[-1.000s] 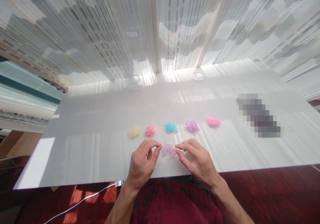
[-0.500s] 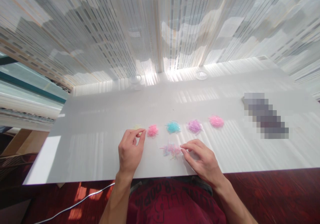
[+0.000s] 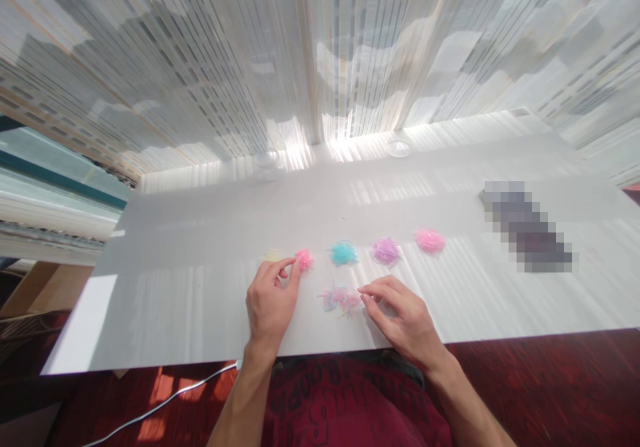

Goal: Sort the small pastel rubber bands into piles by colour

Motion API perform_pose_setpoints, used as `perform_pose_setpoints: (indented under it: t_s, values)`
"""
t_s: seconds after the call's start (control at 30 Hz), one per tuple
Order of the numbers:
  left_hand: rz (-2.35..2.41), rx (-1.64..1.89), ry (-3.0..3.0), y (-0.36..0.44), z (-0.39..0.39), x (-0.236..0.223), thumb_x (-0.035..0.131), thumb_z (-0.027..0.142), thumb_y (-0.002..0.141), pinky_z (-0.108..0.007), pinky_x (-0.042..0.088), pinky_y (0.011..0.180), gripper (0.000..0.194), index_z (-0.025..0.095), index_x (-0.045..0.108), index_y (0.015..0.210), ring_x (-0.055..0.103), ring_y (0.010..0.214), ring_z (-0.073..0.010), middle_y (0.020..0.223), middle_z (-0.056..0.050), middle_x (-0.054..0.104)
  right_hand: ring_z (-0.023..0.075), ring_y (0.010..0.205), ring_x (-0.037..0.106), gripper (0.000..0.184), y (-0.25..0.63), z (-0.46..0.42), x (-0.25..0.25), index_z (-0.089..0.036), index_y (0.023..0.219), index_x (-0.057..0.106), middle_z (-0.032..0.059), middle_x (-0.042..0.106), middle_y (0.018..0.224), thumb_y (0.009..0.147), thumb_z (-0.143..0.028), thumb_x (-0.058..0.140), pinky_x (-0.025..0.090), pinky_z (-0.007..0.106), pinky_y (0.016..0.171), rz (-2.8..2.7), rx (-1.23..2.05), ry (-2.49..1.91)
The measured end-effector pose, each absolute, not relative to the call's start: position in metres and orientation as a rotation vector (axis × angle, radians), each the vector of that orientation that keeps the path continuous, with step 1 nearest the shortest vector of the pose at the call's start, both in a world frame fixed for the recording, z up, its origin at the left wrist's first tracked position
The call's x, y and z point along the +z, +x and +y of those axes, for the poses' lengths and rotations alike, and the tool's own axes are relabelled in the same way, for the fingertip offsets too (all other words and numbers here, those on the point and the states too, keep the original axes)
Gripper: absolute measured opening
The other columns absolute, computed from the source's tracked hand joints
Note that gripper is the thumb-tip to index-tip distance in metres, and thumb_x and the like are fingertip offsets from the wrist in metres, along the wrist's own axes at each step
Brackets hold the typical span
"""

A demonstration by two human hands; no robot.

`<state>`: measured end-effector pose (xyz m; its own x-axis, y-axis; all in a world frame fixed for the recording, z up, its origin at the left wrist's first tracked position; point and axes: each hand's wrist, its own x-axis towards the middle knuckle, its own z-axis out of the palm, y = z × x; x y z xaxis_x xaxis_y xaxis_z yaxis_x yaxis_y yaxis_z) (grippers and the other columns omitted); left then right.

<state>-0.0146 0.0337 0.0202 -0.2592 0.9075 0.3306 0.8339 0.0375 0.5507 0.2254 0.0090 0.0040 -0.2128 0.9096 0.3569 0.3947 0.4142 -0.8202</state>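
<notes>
My left hand point(image 3: 274, 295) is closed in a pinch at the near left edge of a small bright pink pile of thin strips point(image 3: 304, 260). Whatever is between its fingertips is too small to make out. Part of a pale yellow pile point(image 3: 271, 256) is hidden behind that hand. Closer to me lies a loose heap of mixed pastel strips point(image 3: 340, 299). My right hand point(image 3: 397, 310) has its thumb and index fingertips drawn together at the heap's right edge; I cannot see what they hold. Turquoise point(image 3: 343, 252), purple point(image 3: 386, 251) and lighter pink piles point(image 3: 430, 240) continue the row rightward.
The piles lie on a white table point(image 3: 200, 234). Two clear round dishes or lids, one left point(image 3: 267, 159) and one right point(image 3: 399, 148), stand by the striped curtain point(image 3: 300, 54). A pixelated dark object point(image 3: 530, 227) lies at the right. A white cable point(image 3: 165, 400) runs below the table's front edge.
My left hand left the mixed heap, went left and up toward the yellow pile, then shifted slightly right to the bright pink pile. My right hand stayed by the heap.
</notes>
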Motion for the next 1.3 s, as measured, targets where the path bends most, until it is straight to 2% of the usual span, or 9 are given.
perform_pose_setpoints:
  t_s: [0.2,0.33,0.5,0.73,0.9,1.07,1.3]
  values:
    - [2.079,1.134,1.95,-0.017,0.024,0.029,0.063,0.028,0.094,-0.021,0.044,0.055,0.018,0.019,0.078,0.097,0.044,0.05,-0.008,0.073,0.003,0.057,0.0167,0.079,0.067,0.011,0.226,0.009,0.004,-0.023,0.105,0.07,0.0037,0.069,0.091,0.1,-0.018,0.061,0.059,0.03,0.073,-1.786,0.74,-1.137]
    - [1.83,1.016,2.069,-0.009,0.009,0.033,0.063,0.025,0.097,-0.02,0.046,0.055,0.015,0.021,0.076,0.103,0.048,0.052,-0.0077,0.081,0.002,0.062,0.0186,0.083,0.068,0.013,0.225,0.009,0.005,-0.023,0.106,0.07,0.0046,0.069,0.092,0.1,-0.018,0.061,0.059,0.032,0.075,-1.791,0.7,-1.152]
    - [1.601,0.744,2.182,0.008,-0.005,0.03,0.062,0.026,0.099,-0.021,0.053,0.063,0.017,0.023,0.073,0.111,0.067,0.07,-0.0122,0.094,-0.002,0.069,0.0211,0.087,0.067,0.017,0.223,0.008,0.005,-0.024,0.11,0.07,0.0063,0.068,0.093,0.098,-0.017,0.06,0.06,0.035,0.075,-1.888,0.634,-1.144]
    - [1.632,0.729,2.169,0.013,-0.003,0.024,0.063,0.022,0.097,-0.024,0.057,0.07,0.025,0.023,0.068,0.122,0.073,0.084,-0.0166,0.099,-0.003,0.072,0.0218,0.085,0.065,0.014,0.221,0.008,0.005,-0.022,0.11,0.07,0.0068,0.067,0.091,0.098,-0.018,0.062,0.059,0.036,0.074,-1.956,0.595,-1.142]
    - [1.655,0.702,2.12,0.009,-0.001,0.022,0.064,0.019,0.096,-0.026,0.058,0.076,0.018,0.023,0.07,0.112,0.075,0.089,-0.0172,0.1,-0.002,0.076,0.0211,0.084,0.065,0.012,0.22,0.009,0.004,-0.022,0.108,0.069,0.0065,0.067,0.091,0.1,-0.02,0.061,0.058,0.036,0.074,-1.955,0.594,-1.155]
    - [1.65,0.707,2.047,0.009,-0.002,0.025,0.063,0.02,0.097,-0.025,0.056,0.073,0.013,0.024,0.073,0.104,0.072,0.077,-0.0153,0.095,-0.001,0.078,0.0214,0.084,0.066,0.012,0.22,0.009,0.004,-0.023,0.107,0.069,0.0061,0.067,0.09,0.1,-0.019,0.06,0.058,0.036,0.074,-1.964,0.589,-1.165]
    - [1.602,0.829,1.875,0.009,0.0,0.03,0.064,0.025,0.097,-0.023,0.047,0.056,0.012,0.023,0.075,0.098,0.056,0.057,-0.0113,0.088,-0.001,0.077,0.0212,0.084,0.067,0.013,0.22,0.009,0.004,-0.024,0.105,0.071,0.0057,0.068,0.089,0.1,-0.02,0.059,0.059,0.036,0.074,-1.92,0.621,-1.163]
